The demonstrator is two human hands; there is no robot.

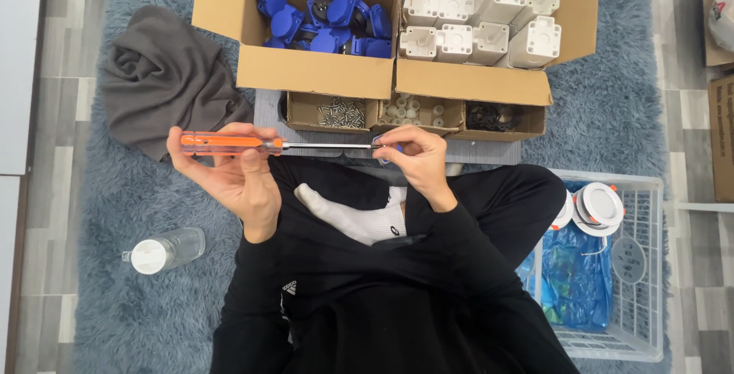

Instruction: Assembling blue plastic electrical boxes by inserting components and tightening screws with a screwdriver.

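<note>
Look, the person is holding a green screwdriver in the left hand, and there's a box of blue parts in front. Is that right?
Not quite. The head view shows the screwdriver in the left hand has an orange handle, not green. The box of blue parts is indeed in front.

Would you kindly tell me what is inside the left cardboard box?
The left box holds a heap of blue plastic parts with some dark pieces among them. What lies beneath the heap, and the box floor, is covered.
</note>
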